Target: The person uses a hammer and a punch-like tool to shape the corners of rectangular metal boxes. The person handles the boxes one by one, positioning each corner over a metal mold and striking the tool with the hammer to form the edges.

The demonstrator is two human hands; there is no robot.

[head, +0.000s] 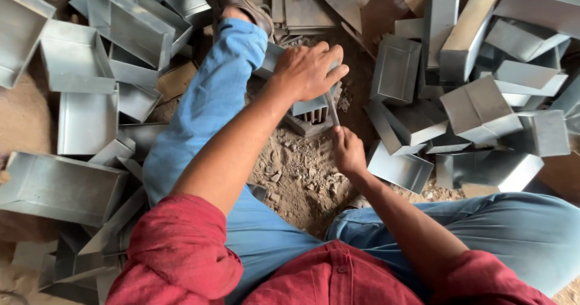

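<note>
Left hand [309,70] reaches forward, palm down, fingers curled over a metal box [305,104] on a slotted block [314,122], on dirt between the legs. Right hand [348,152], fingers closed, pinches the box's lower edge.

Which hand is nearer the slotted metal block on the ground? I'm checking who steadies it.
Left. The left hand presses a sheet-metal box down onto the slotted block. The right hand sits just beside the block's lower right corner, fingertips near it.
</note>
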